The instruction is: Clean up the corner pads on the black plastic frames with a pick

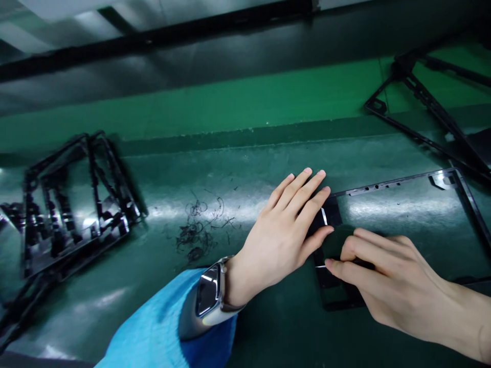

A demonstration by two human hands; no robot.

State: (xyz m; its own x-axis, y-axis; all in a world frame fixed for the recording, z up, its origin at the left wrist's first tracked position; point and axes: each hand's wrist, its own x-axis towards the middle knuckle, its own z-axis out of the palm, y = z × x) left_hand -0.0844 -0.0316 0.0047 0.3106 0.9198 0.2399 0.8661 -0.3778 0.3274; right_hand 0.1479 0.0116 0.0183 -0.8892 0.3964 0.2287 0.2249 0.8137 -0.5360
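A black rectangular frame lies flat on the green work surface at the right. My left hand, with a watch on its wrist, rests flat over the frame's left end, fingers extended and pointing up and right. To its right, my right hand has its fingers curled and pressed together at the inner side of that same end. A dark slim part shows beneath these fingers, but what it is stays unclear. Thin white glints show on the frame between my two hands.
Several black frames are stacked at the left. More black frames lean across one another at the upper right. Thin black shavings lie left of my left hand. A dark rail crosses the back.
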